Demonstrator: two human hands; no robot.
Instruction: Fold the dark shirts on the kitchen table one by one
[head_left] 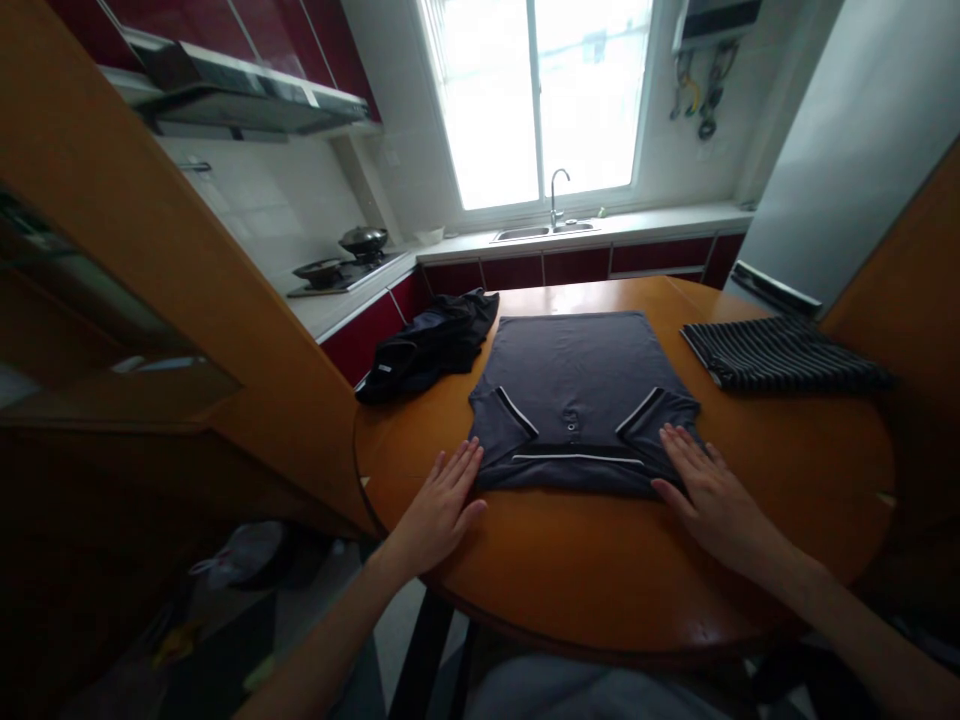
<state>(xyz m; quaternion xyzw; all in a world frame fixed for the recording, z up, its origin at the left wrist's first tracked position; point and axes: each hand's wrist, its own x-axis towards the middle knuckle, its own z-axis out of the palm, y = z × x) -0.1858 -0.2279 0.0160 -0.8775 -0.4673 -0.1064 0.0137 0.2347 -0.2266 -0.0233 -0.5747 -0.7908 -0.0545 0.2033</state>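
A dark grey-blue polo shirt (581, 370) lies spread flat on the round wooden table, its collar edge towards me. Both sleeves are folded inward over the body, their black-and-white trimmed cuffs slanting towards the small buttoned placket. My left hand (444, 508) rests at the shirt's near left corner, fingers stretched out and fingertips touching its edge. On the near right corner lies my right hand (705, 492), flat with its fingers extended over the fabric. Neither hand grips anything.
A crumpled black garment (427, 345) lies at the table's far left edge. Folded black-and-grey striped cloth (784, 355) sits on the right. The wooden table (570, 580) has a curved rim close to my lap. Behind it are a sink (525, 233) and a stove (349, 270).
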